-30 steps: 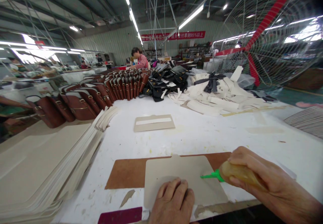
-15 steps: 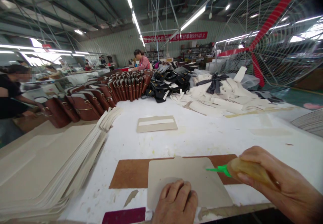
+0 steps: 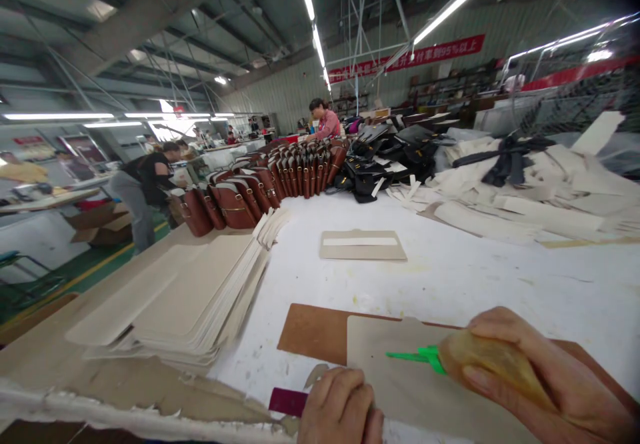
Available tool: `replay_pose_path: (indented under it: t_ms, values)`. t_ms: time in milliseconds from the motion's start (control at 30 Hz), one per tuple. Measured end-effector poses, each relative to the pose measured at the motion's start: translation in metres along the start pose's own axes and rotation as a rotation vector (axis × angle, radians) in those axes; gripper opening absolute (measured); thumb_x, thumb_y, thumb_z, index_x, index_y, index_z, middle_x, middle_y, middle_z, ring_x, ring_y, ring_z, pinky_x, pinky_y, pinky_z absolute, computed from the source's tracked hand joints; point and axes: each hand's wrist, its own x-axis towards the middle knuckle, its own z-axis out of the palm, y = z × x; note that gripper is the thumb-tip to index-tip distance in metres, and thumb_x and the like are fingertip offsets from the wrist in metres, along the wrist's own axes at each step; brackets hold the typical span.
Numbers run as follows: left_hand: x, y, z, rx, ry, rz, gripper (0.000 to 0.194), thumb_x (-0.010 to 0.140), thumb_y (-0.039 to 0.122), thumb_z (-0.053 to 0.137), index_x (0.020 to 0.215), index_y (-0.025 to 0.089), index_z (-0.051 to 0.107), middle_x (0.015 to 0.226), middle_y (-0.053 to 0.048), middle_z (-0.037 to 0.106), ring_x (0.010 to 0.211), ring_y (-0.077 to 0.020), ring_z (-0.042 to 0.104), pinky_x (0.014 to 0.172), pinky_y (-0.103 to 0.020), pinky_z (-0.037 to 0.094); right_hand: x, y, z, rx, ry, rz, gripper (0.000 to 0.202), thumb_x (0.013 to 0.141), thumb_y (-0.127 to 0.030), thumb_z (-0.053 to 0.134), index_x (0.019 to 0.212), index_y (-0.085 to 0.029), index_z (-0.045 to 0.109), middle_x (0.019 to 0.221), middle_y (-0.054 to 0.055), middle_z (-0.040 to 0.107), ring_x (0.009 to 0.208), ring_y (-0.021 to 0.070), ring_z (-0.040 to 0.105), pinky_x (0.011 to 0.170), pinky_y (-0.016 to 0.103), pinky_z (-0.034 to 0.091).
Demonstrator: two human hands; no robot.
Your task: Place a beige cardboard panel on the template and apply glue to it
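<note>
Right hand: my right hand (image 3: 545,381) comes in from the lower right, fingers wrapped shut around a soft amber glue bottle (image 3: 493,367), knuckles up, wrist low at the frame edge.
Bottle pose: it lies nearly level, its green nozzle (image 3: 415,356) pointing left over the panel.
Left hand: my left hand (image 3: 343,407) sits at the bottom edge, fingers curled down and pressing on the near left corner of the panel; it grips nothing that I can see.
Panel: the beige panel (image 3: 400,377) lies flat on a brown board (image 3: 315,329), near the front of the white table (image 3: 450,274).
Nozzle contact: I cannot tell if the tip touches the panel.
Left of me: a stack of beige sheets (image 3: 200,297).
Further back: a small beige piece (image 3: 363,245) lies alone; a row of brown bags (image 3: 260,187) stands behind it.
Others: a person in pink (image 3: 325,121) works at the far end, another in black (image 3: 150,177) bends over at the left.
</note>
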Motion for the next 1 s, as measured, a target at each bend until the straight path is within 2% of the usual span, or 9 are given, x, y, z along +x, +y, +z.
replay_pose_path:
  t_ms: [67,167,333,433,533,633,767,1000]
  values:
    - [-0.003,-0.004,-0.003,0.009,-0.024,-0.01,0.024,0.084,0.008,0.06,0.104,0.019,0.069,0.103,-0.006,0.076,0.093,-0.0253,0.072,0.083,-0.039,0.064,0.004,0.0,0.007,0.029,-0.11,-0.05,0.025,0.096,-0.052,0.069,0.109,-0.032,0.062,0.095,-0.001,0.067,0.076,0.017,0.068,0.063,0.021,0.06]
    - [-0.003,-0.001,0.001,0.016,-0.019,-0.051,0.021,0.086,0.01,0.06,0.102,0.019,0.069,0.102,-0.004,0.076,0.093,-0.0252,0.072,0.082,-0.041,0.063,0.008,0.003,0.013,0.036,-0.187,-0.091,0.021,0.099,-0.046,0.069,0.111,-0.032,0.06,0.095,-0.002,0.066,0.079,0.0156,0.068,0.067,0.019,0.06]
    - [-0.004,0.005,0.005,0.024,-0.019,-0.094,0.02,0.086,0.011,0.058,0.101,0.02,0.069,0.103,-0.003,0.076,0.095,-0.0256,0.072,0.084,-0.041,0.062,0.007,0.005,0.015,0.0,-0.209,-0.106,0.021,0.099,-0.045,0.069,0.113,-0.031,0.06,0.097,-0.001,0.066,0.081,0.0153,0.068,0.068,0.018,0.058]
    - [-0.005,0.005,0.004,0.031,-0.015,-0.103,0.02,0.086,0.011,0.058,0.101,0.021,0.068,0.102,-0.002,0.076,0.093,-0.0247,0.072,0.083,-0.04,0.062,0.008,-0.002,0.018,0.038,-0.202,-0.092,0.021,0.101,-0.045,0.067,0.114,-0.031,0.057,0.096,-0.002,0.064,0.078,0.0145,0.066,0.067,0.019,0.057]
    - [-0.004,0.005,0.003,0.03,-0.024,-0.106,0.021,0.084,0.011,0.059,0.101,0.021,0.068,0.102,-0.001,0.076,0.092,-0.0238,0.071,0.083,-0.04,0.063,0.015,-0.012,0.021,0.08,-0.249,-0.142,0.015,0.102,-0.041,0.065,0.11,-0.031,0.057,0.093,-0.002,0.061,0.076,0.0135,0.064,0.066,0.019,0.057]
    - [-0.004,0.002,0.004,0.024,-0.028,-0.093,0.022,0.083,0.011,0.06,0.1,0.021,0.067,0.101,-0.001,0.075,0.091,-0.0235,0.07,0.081,-0.039,0.063,0.021,-0.019,0.024,0.084,-0.309,-0.179,0.008,0.105,-0.038,0.062,0.106,-0.03,0.059,0.093,-0.002,0.06,0.077,0.0131,0.063,0.067,0.02,0.056]
    - [-0.005,-0.006,0.004,0.022,-0.032,0.0,0.021,0.081,0.013,0.061,0.099,0.02,0.067,0.098,-0.002,0.074,0.085,-0.023,0.069,0.071,-0.038,0.063,0.024,-0.021,0.028,0.075,-0.374,-0.152,0.01,0.106,-0.038,0.063,0.104,-0.028,0.059,0.097,-0.001,0.059,0.082,0.0143,0.061,0.071,0.024,0.053]
    - [-0.005,-0.009,0.002,-0.008,-0.069,0.028,0.022,0.081,0.012,0.063,0.101,0.02,0.066,0.099,-0.004,0.073,0.086,-0.0234,0.068,0.07,-0.038,0.063,0.023,-0.018,0.032,0.074,-0.4,-0.162,0.014,0.108,-0.039,0.059,0.104,-0.026,0.057,0.099,0.001,0.055,0.085,0.0163,0.058,0.073,0.028,0.052]
